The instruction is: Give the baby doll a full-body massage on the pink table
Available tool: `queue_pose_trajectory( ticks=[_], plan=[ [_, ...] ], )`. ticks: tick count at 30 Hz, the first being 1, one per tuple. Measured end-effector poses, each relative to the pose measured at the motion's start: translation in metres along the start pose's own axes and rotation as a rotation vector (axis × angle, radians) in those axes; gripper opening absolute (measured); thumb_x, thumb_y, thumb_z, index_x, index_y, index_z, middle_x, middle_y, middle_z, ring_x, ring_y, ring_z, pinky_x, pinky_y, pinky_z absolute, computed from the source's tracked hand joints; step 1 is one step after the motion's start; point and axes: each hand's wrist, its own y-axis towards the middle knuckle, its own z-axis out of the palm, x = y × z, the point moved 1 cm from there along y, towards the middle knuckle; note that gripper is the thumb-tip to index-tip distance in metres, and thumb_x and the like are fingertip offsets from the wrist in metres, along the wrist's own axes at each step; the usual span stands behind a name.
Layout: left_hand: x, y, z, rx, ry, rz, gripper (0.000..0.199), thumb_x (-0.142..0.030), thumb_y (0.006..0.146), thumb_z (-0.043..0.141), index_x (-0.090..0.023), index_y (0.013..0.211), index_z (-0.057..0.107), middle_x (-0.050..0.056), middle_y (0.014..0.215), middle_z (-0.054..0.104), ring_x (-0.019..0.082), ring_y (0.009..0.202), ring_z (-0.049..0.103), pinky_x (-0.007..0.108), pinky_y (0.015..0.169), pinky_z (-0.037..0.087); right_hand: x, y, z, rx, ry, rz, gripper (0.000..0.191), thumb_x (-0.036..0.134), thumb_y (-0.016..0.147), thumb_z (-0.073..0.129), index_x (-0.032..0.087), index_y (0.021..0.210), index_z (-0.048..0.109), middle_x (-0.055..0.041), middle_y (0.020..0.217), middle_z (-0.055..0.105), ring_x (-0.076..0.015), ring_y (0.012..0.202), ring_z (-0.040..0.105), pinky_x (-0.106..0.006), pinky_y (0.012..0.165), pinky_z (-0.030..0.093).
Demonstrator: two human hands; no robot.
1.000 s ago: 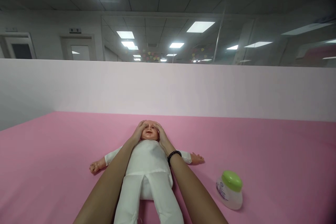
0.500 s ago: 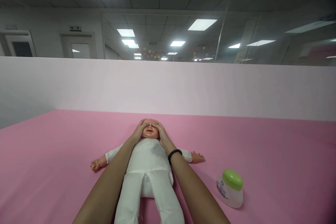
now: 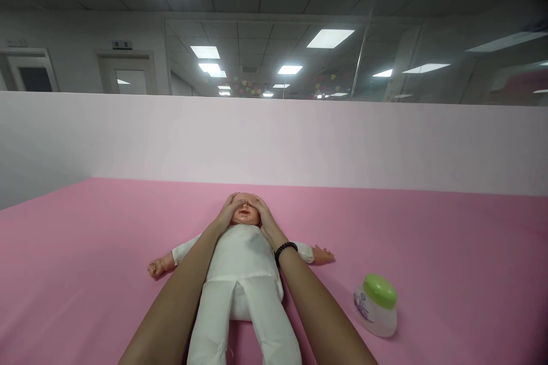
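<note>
A baby doll (image 3: 244, 262) with a white cloth body lies on its back on a pink surface (image 3: 449, 262), arms spread out to both sides. My left hand (image 3: 228, 210) cups the left side of the doll's head, its thumb over one eye. My right hand (image 3: 264, 214) cups the other side, thumb over the other eye. The doll's nose and mouth show between my hands. A black beaded bracelet (image 3: 286, 248) is on my right wrist.
A clear jar with a green lid (image 3: 379, 292) stands on the pink surface, right of the doll. A white low wall (image 3: 274, 142) runs along the back, with glass panels and doors beyond it.
My thumbs have shifted slightly inward over the doll's eyes, toward its nose. Both hands remain on its head.
</note>
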Motion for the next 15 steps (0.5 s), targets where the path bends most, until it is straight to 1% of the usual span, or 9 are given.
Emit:
queue_pose_trajectory(
  ticks=[3,7,12,15],
  plan=[
    [0.003,0.002,-0.002,-0.005,0.030,-0.004,0.052,-0.035,0.073,0.073,-0.022,0.121,0.055,0.009,0.110,0.069,0.023,0.100,0.067,0.035,0.089,0.054,0.000,0.000,0.000,-0.011,-0.043,-0.024,0.054,0.028,0.057,0.081,0.024,0.108,0.062,-0.0017,0.098,0.070,-0.0226,0.091,0.067,-0.032,0.077,0.057],
    [0.003,0.004,0.001,-0.002,-0.017,0.003,0.047,-0.036,0.075,0.069,-0.022,0.118,0.056,0.008,0.108,0.068,0.022,0.098,0.067,0.034,0.088,0.054,-0.003,0.005,-0.004,-0.002,-0.067,-0.016,0.049,0.029,0.060,0.077,0.025,0.107,0.062,-0.0015,0.097,0.071,-0.0228,0.093,0.067,-0.032,0.079,0.056],
    [-0.005,0.000,0.009,-0.049,-0.053,-0.012,0.039,-0.031,0.077,0.060,-0.019,0.115,0.055,0.007,0.105,0.068,0.022,0.098,0.066,0.033,0.088,0.053,-0.006,0.010,-0.006,0.011,0.015,-0.001,0.045,0.027,0.059,0.075,0.025,0.102,0.063,0.0009,0.094,0.071,-0.0221,0.092,0.066,-0.033,0.082,0.055],
    [-0.009,-0.005,0.010,-0.046,-0.038,-0.016,0.036,-0.029,0.080,0.058,-0.020,0.115,0.055,0.007,0.106,0.068,0.022,0.098,0.066,0.033,0.088,0.054,-0.005,0.008,-0.005,0.016,0.038,0.010,0.043,0.027,0.060,0.074,0.025,0.101,0.062,0.0011,0.092,0.070,-0.0220,0.090,0.066,-0.033,0.081,0.055]
  ],
)
